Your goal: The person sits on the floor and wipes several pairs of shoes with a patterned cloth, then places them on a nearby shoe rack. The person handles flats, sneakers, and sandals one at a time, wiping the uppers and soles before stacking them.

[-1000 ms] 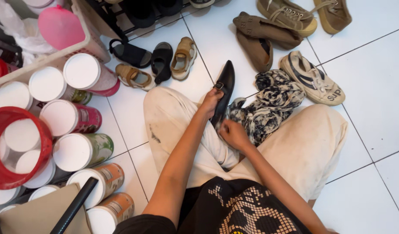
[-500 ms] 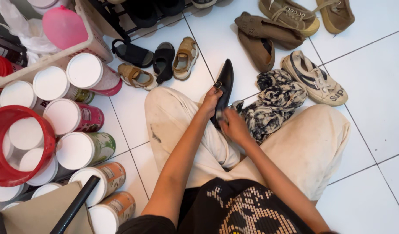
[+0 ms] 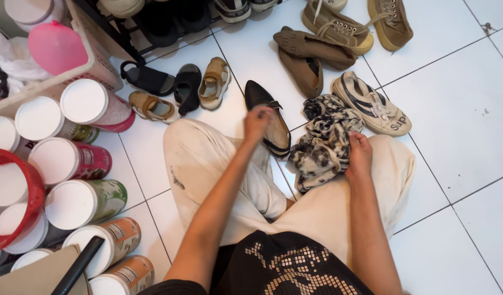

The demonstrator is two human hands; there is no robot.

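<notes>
I sit cross-legged on a white tile floor in pale trousers. My left hand [image 3: 258, 122] grips a black pointed flat shoe [image 3: 267, 116] by its side, just above my left knee; the shoe lies with its tan insole facing up. My right hand [image 3: 360, 154] rests on my right knee and clutches a black-and-white patterned cloth [image 3: 322, 143], which is bunched up between the shoe and that hand. The two hands are apart.
Several white-lidded tins [image 3: 77, 202] lie stacked at the left beside a red basket [image 3: 30, 207]. Small sandals [image 3: 178, 90], brown flats [image 3: 306, 57], a striped sneaker [image 3: 371, 104] and olive sneakers [image 3: 339, 24] lie ahead. A shoe rack [image 3: 153, 22] stands at the back.
Both hands were together on the shoe. Now the shoe is turned insole up in my left hand, and my right hand has drawn away to the right with the cloth.
</notes>
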